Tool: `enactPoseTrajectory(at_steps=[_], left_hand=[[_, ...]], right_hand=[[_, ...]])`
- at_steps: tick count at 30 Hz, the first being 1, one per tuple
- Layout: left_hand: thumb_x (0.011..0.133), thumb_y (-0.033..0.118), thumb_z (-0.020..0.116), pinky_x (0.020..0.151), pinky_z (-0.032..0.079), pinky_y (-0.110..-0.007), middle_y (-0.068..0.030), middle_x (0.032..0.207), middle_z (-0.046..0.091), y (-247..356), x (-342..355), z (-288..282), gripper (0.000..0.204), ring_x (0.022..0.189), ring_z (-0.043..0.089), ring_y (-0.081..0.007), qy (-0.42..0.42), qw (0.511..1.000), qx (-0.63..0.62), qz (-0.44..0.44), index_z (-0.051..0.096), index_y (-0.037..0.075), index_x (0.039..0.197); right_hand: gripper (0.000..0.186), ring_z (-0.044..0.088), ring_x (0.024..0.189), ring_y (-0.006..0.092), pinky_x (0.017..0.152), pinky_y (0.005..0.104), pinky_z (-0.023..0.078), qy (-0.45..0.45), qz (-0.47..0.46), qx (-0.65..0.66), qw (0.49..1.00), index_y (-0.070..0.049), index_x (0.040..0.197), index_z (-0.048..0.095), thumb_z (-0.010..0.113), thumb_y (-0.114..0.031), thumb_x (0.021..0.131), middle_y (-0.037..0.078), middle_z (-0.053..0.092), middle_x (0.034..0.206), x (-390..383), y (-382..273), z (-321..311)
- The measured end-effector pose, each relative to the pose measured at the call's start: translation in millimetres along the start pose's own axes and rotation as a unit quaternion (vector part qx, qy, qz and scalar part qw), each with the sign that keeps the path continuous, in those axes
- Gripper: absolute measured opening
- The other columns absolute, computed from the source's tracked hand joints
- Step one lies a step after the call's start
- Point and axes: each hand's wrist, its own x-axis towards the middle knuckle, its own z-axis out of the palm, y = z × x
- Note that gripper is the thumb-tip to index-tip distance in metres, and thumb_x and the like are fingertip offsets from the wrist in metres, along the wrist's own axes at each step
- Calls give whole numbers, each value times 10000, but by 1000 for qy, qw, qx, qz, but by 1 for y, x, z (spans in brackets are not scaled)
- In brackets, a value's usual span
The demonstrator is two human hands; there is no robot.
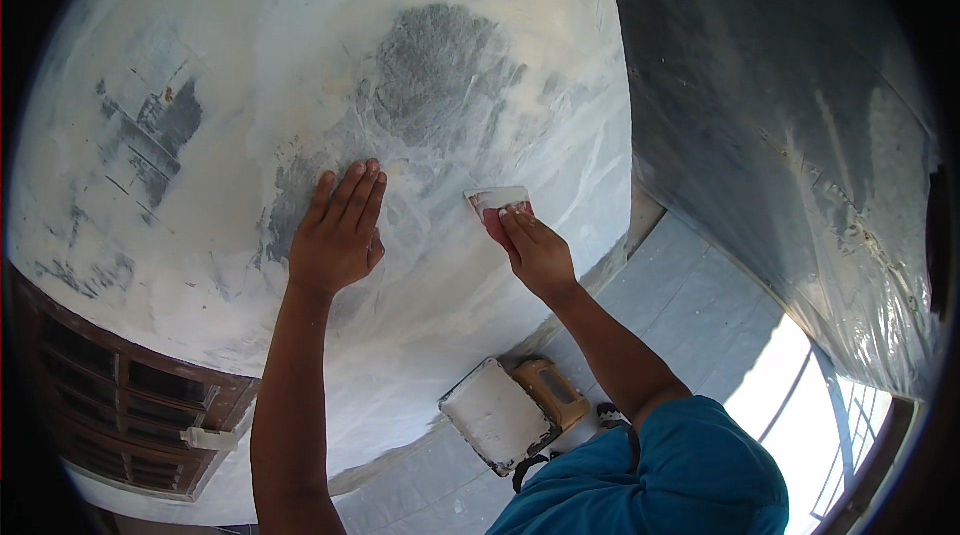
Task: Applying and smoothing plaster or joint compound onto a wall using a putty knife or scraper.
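Observation:
A wall (pixel 240 5) patched with white filler and dark grey bare spots fills most of the view. My left hand (pixel 343 225) lies flat against it, fingers stretched upward beside a grey patch, holding nothing. To its right, my right hand (pixel 538 247) grips a putty knife (pixel 497 198) with a reddish handle and a wide blade smeared with white. The blade is at the wall's surface, below the large dark patch; whether its whole edge touches I cannot tell.
On the tiled floor (pixel 680 285) below stand a square tray of white paste (pixel 492 405) and a yellow-brown container (pixel 553 390). A brown-framed window (pixel 125 405) is at lower left. Clear plastic sheeting (pixel 800 185) hangs on the right, near a bright opening (pixel 785 385).

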Motion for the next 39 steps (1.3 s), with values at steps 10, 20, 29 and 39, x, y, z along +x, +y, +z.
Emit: enactPoseTrajectory(at_steps=[10,20,29,39], left_hand=[[846,205,496,1237,204,-465,-88,1504,485,4,8,2,564,1441,389,-214,8,1000,-6,6,548,34,1381],[842,204,504,1229,225,-458,-87,1494,496,2,0,7,557,1436,395,-211,19,1000,-9,2,559,35,1370],[850,214,492,1236,210,-452,-84,1489,501,5,5,6,550,1436,397,-207,13,1000,-25,8,562,41,1367],[831,218,478,1234,202,-482,-122,1509,468,-2,2,4,621,1445,383,-240,-7,1000,-25,6,500,11,1416]], right_hand=[[406,672,1069,315,911,381,561,191,65,-32,979,-40,1208,652,656,13,805,149,699,1144,135,39,-63],[370,680,1070,274,935,379,560,26,28,32,999,-49,1181,667,668,1,814,138,707,1137,27,-23,-32],[443,678,1064,326,916,382,563,144,56,-77,985,13,1265,607,680,-49,833,201,681,1183,110,24,-1],[406,698,1056,290,901,362,581,8,122,72,990,-49,1213,671,632,44,819,155,711,1141,-26,-8,-35]])
